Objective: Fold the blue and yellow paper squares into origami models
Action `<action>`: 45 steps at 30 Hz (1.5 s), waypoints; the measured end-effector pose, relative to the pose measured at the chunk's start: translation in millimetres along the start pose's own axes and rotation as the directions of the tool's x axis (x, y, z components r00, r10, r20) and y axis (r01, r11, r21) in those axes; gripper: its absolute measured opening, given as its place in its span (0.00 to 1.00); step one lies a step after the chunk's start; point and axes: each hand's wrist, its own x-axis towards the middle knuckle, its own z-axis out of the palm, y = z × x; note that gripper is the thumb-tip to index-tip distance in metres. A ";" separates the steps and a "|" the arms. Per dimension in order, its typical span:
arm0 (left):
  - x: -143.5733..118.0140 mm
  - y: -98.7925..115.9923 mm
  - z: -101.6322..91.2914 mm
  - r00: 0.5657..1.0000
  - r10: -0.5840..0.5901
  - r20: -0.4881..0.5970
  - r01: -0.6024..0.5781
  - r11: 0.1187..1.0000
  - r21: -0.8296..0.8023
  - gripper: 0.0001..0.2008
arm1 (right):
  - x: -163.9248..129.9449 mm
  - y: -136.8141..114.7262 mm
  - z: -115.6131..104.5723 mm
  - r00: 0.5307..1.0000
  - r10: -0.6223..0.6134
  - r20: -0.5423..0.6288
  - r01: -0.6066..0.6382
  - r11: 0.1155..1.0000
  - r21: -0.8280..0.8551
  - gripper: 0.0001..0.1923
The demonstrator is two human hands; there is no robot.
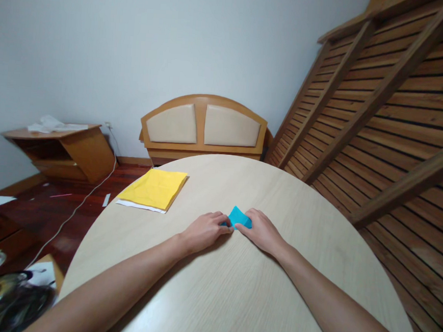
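Pictured on a round table (230,294), left to right: at far left, yellow paper (154,189), lying over a white sheet (141,207), well apart from both hands. Next, the left hand (206,230), fingers bent, pinching the left end of the blue paper (240,217) and hiding much of that end. At center, the blue paper itself, small, apparently folded, held between the two hands with a corner pointing away. Then the right hand (264,232), gripping the right edge, thumb in front, fingers behind.

At risk, in the same order: a skewed fold at the left end, through uneven pressure from the left fingers; a crumpled or torn middle, through opposite pulls; a lost right edge, through a loosened right thumb.

Counted, left to right: one low cabinet (95,153), one pale cable (86,198) and one white strip (106,200) on the dark floor; one pile of yellow paper, over one visible white sheet. Cannot tell the number of yellow layers. Beyond the table, one headboard (200,125) with two cream panels; nearer, two hands, one piece of blue paper; at far right, one slatted wooden frame (372,103), slanting.
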 end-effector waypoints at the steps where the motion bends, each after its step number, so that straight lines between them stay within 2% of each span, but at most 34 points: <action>1: 0.0 0.4 -0.8 1.000 0.018 0.009 -0.018 1.000 0.017 0.12 | -0.1 -0.2 0.1 1.000 0.002 -0.002 -0.002 1.000 -0.003 0.09; 4: 0.7 3.3 -4.2 0.998 0.038 0.044 -0.040 0.999 0.036 0.13 | -0.1 1.4 0.8 1.000 0.022 -0.022 -0.022 1.000 -0.021 0.11; 7: 2.0 7.2 -8.2 0.998 0.011 0.062 -0.012 1.000 0.020 0.12 | -0.6 6.7 0.8 0.998 0.056 -0.039 -0.057 0.998 -0.031 0.13; 14: 2.6 10.6 -11.7 0.999 -0.007 0.051 0.008 1.000 -0.019 0.13 | -4.2 26.2 -5.5 0.987 0.156 -0.048 -0.157 0.988 -0.003 0.13; 22: 1.7 11.6 -10.7 0.998 -0.010 0.064 0.013 0.999 -0.048 0.15 | -4.7 37.2 -16.9 0.992 0.127 -0.017 -0.127 0.992 0.010 0.13; 27: 2.8 12.0 -12.8 0.998 0.022 0.057 -0.019 0.998 -0.052 0.17 | -5.1 46.0 -23.8 0.990 0.141 0.020 -0.140 0.990 -0.012 0.10; 32: 3.6 10.0 -10.8 0.998 0.020 0.052 -0.015 0.995 -0.098 0.18 | -7.6 37.1 -32.9 0.999 0.052 0.001 -0.052 0.998 -0.021 0.06; 35: 3.3 8.5 -7.6 0.999 0.023 0.036 -0.019 0.993 -0.112 0.18 | -11.7 14.3 -32.0 0.997 -0.079 0.010 0.079 0.996 -0.038 0.11; 38: 3.0 8.1 -5.2 0.999 0.030 0.018 -0.027 0.991 -0.131 0.20 | -17.5 -7.8 -20.6 0.982 -0.181 0.055 0.181 0.983 0.007 0.19; 41: 2.3 9.0 -4.4 1.000 0.019 0.018 -0.016 0.990 -0.137 0.21 | -23.1 -15.6 -5.5 0.971 -0.194 0.138 0.190 0.981 0.043 0.24; 45: 0.2 10.8 -4.0 0.999 0.029 0.035 -0.024 0.991 -0.135 0.22 | -25.3 -7.6 0.4 0.957 -0.198 0.212 0.180 0.978 0.103 0.26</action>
